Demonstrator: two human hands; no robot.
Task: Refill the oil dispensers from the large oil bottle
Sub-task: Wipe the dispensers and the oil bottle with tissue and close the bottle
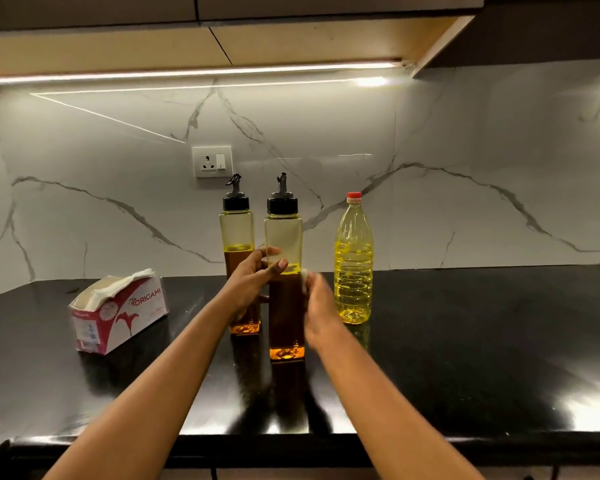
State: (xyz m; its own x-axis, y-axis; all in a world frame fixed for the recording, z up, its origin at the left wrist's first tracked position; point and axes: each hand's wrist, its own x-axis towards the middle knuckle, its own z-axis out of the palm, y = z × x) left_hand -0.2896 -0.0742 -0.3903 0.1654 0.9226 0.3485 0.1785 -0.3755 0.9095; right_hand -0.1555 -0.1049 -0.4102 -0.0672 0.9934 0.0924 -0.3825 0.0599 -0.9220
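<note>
left hand (253,278): fingers and thumb curled round the nearer oil dispenser (284,237), mid worktop (465,341) | right hand (321,306): blurred, at its right side with a white wad (305,274), finger spread cannot be told | two dispensers, second dispenser (236,230) just behind-left | one large oil bottle (353,265) near back edge | one tissue box (118,310) toward left edge

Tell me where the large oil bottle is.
Head view, right of centre: large oil bottle upright on the black counter, right of the nearer dispenser.

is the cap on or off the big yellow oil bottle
On. The red cap sits on the neck of the large oil bottle, which stands upright.
</note>
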